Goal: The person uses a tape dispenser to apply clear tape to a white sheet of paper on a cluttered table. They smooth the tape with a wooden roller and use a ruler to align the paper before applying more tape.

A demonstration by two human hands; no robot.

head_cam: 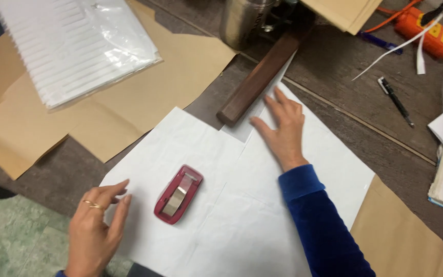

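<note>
Two hands: both bare and holding nothing; the left hand (96,225) wears a thin gold ring, the right hand (281,127) comes out of a deep blue velvety sleeve (320,225).
Left hand: fingers loosely curled and slightly apart, its fingertips on the near left edge of the white paper (242,200).
Right hand: flat, fingers spread, palm down on the far part of the white paper, just beside the near end of the wooden bar (259,77).
White paper: smooth, matte, rectangular sheets overlapping on the dark wood-grain floor (334,66); how many sheets, I cannot tell.
Tape dispenser: one, red glossy plastic, rounded oblong, with a grey roll in its middle (178,194); it lies on the white paper between the hands, near the left hand, touching neither.
Wooden bar: one, dark brown, long and square-edged, lying aslant with its near end on the paper's far corner.
Brown paper: flat tan kraft sheets (144,97) with cut, angular edges, spread to the left; another tan piece (406,241) shows from under the white paper at the right.
Plastic bag: one, clear and crinkled, over something white and ribbed (73,43), at upper left on the brown paper.
Metal cup: one, brushed steel, cylindrical (242,20), past the bar.
Pen: one, black, slim (396,101), well apart at the right.
</note>
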